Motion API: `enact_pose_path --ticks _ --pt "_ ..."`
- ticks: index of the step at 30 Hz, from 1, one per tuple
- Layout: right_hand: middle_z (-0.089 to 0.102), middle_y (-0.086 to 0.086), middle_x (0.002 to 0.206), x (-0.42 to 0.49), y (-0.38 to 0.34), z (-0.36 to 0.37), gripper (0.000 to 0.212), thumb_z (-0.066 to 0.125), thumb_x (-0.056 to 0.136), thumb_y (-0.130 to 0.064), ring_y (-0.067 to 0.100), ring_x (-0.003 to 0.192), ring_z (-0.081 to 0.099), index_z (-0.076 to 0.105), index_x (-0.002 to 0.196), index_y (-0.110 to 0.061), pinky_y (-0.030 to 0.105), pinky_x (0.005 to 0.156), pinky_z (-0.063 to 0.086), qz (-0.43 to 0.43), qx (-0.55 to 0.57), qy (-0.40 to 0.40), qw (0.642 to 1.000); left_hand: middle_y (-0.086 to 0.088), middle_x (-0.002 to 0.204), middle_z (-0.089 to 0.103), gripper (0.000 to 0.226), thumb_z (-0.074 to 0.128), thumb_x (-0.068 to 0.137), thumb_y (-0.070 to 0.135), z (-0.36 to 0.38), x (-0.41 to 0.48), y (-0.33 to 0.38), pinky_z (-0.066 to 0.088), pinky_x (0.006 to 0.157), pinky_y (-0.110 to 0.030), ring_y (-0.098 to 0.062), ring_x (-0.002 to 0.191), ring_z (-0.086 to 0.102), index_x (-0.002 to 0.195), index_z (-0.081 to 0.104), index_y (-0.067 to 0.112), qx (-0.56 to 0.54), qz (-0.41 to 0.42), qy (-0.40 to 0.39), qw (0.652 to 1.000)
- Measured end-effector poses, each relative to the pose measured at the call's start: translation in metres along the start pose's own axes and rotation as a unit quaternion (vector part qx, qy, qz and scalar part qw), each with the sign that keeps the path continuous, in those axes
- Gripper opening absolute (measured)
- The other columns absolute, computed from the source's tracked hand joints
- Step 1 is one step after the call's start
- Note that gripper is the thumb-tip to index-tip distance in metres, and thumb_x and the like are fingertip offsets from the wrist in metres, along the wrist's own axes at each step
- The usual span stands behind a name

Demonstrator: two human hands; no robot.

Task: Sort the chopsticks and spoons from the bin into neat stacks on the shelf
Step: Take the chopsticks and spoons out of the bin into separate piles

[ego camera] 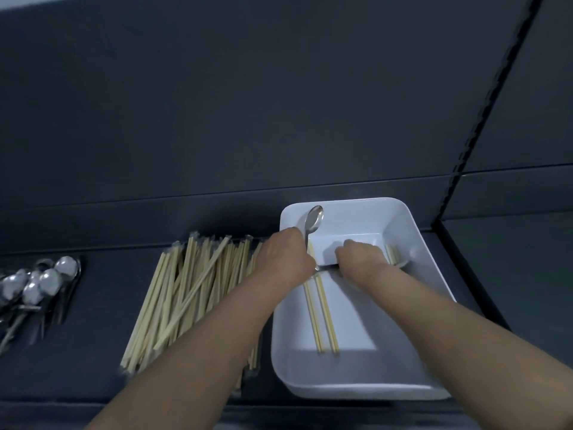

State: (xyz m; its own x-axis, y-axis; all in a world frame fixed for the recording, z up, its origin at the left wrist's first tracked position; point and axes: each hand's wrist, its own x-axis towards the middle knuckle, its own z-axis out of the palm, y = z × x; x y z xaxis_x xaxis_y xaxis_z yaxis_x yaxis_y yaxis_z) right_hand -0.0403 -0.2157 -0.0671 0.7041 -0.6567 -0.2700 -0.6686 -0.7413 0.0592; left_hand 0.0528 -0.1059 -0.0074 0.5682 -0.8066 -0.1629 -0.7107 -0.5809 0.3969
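Within the bin [418,305], left hand [286,259] grips a spoon [313,220] pointing far; right hand [361,259] covers a crosswise spoon [327,267], grip unclear; chopsticks [322,315] run near-far beneath.

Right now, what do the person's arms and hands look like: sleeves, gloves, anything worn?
Both forearms are bare to the picture's bottom edge: no sleeves, no gloves on the left hand or right hand, no watch or bracelet at either wrist. Rings: cannot tell.
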Motion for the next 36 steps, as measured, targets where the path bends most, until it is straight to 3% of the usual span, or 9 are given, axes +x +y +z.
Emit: enact_pose_path --ticks 3,7,10,14,20,24,27,31,36 --pt "0.046 0.010 0.121 -0.017 0.000 -0.005 0.027 0.043 0.097 -0.014 0.030 0.109 0.055 0.056 0.120 -0.009 0.033 0.075 0.037 -0.030 -0.017 0.012 0.999 -0.009 0.094 0.068 0.014 0.060 0.082 0.008 0.003 0.004 0.002 0.059 0.073 -0.042 -0.028 0.077 0.069 0.096 0.061 0.009 -0.021 -0.011 0.011 1.000" --pt "0.059 0.007 0.111 -0.035 0.008 -0.017 0.019 0.044 0.095 -0.010 0.030 0.099 0.060 0.052 0.112 -0.012 0.032 0.066 0.034 0.002 0.033 0.127 0.991 -0.009 0.090 0.070 0.019 0.055 0.085 0.009 0.010 0.003 0.002 0.058 0.072 -0.045 -0.029 0.077 0.068 0.101 0.065 0.009 -0.097 0.003 0.062 0.993" --pt "0.064 0.005 0.100 -0.046 0.015 -0.032 0.018 0.045 0.093 -0.005 0.030 0.087 0.061 0.047 0.109 -0.013 0.031 0.060 0.033 0.032 0.061 0.187 0.980 -0.004 0.087 0.068 0.022 0.057 0.089 0.014 0.008 0.000 -0.001 0.059 0.072 -0.044 -0.026 0.076 0.068 0.110 0.063 0.017 -0.207 -0.005 0.142 0.968" --pt "0.060 0.003 0.085 -0.054 0.007 -0.059 0.030 0.055 0.083 0.002 0.031 0.063 0.047 0.032 0.093 -0.015 0.030 0.046 0.024 0.045 0.058 0.271 0.960 0.000 0.077 0.068 0.009 0.059 0.090 0.014 -0.009 -0.011 -0.015 0.057 0.072 -0.045 -0.024 0.072 0.067 0.095 0.062 0.020 -0.291 -0.027 0.233 0.927" --pt "0.057 0.000 0.081 -0.049 -0.073 -0.100 0.027 0.053 0.082 0.000 0.032 0.068 0.054 0.050 0.103 -0.018 0.030 0.053 0.030 -0.073 0.083 0.376 0.920 -0.002 0.071 0.070 0.009 0.061 0.084 0.012 -0.040 -0.027 -0.081 0.058 0.071 -0.049 -0.030 0.070 0.069 0.083 0.066 0.019 -0.324 -0.094 0.265 0.903" --pt "0.063 0.001 0.091 -0.037 -0.149 -0.101 0.033 0.054 0.081 0.001 0.031 0.079 0.060 0.056 0.106 -0.020 0.030 0.057 0.032 -0.173 0.102 0.357 0.912 0.000 0.068 0.068 0.012 0.063 0.078 0.021 -0.060 -0.050 -0.152 0.059 0.072 -0.049 -0.027 0.073 0.069 0.069 0.069 0.024 -0.346 -0.143 0.248 0.894" --pt "0.063 -0.002 0.095 -0.021 -0.213 -0.088 0.032 0.053 0.083 0.001 0.025 0.083 0.060 0.056 0.106 -0.022 0.030 0.061 0.033 -0.231 0.121 0.314 0.913 -0.013 0.072 0.068 0.010 0.060 0.067 0.023 -0.076 -0.070 -0.216 0.058 0.072 -0.057 -0.035 0.075 0.068 0.062 0.067 0.021 -0.380 -0.184 0.245 0.873" --pt "0.063 -0.001 0.092 -0.002 -0.299 -0.071 0.026 0.050 0.087 -0.002 0.028 0.082 0.062 0.055 0.101 -0.022 0.029 0.060 0.035 -0.252 0.127 0.274 0.919 -0.014 0.070 0.063 0.027 0.057 0.085 0.003 -0.094 -0.085 -0.300 0.059 0.069 -0.054 -0.030 0.068 0.062 0.063 0.063 0.016 -0.375 -0.221 0.232 0.870" --pt "0.066 0.005 0.104 0.030 -0.420 -0.048 0.027 0.047 0.088 -0.006 0.032 0.094 0.063 0.056 0.106 -0.024 0.033 0.068 0.039 -0.274 0.157 0.225 0.922 -0.013 0.064 0.059 0.029 0.056 0.090 0.003 -0.129 -0.087 -0.430 0.060 0.069 -0.049 -0.029 0.062 0.059 0.063 0.059 0.012 -0.348 -0.257 0.209 0.877"
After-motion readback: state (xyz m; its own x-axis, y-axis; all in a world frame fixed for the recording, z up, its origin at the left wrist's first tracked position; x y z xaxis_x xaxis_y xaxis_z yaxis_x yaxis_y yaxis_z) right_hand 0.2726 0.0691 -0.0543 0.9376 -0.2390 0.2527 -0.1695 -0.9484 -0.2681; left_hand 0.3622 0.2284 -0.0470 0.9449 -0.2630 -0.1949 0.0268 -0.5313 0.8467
